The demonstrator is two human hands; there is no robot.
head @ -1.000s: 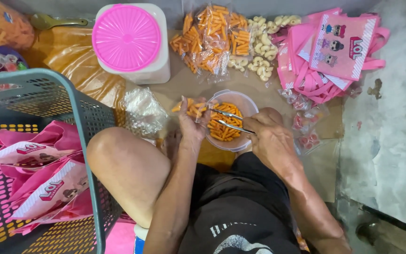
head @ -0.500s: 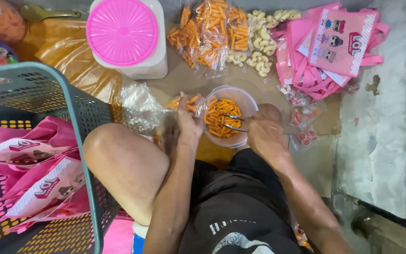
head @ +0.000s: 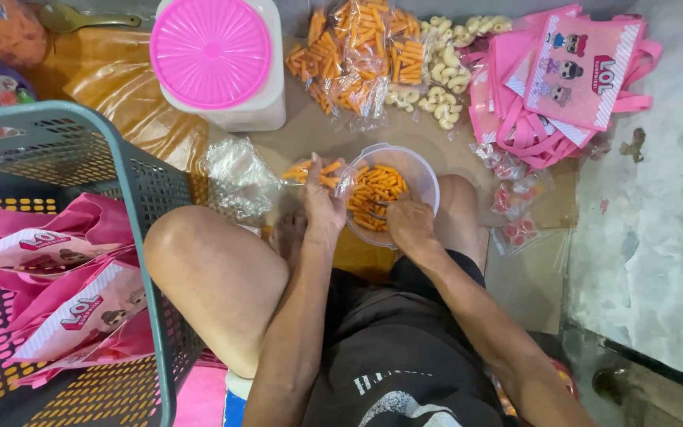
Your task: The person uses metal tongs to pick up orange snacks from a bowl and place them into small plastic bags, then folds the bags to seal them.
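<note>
The left hand [head: 322,202] pinches a small clear bag [head: 310,170] of orange snack sticks beside the clear bowl [head: 420,170]. The right hand [head: 409,225], closed on a scoop, dips inside. Keep the bag mouth close to the rim.

A pink-lidded white tub [head: 219,63], pink gift bags [head: 563,79], and a grey basket [head: 132,198] sit around.

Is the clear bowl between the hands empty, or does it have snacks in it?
It has snacks in it: the clear bowl holds orange snack sticks covering part of its bottom, by the right hand.
</note>
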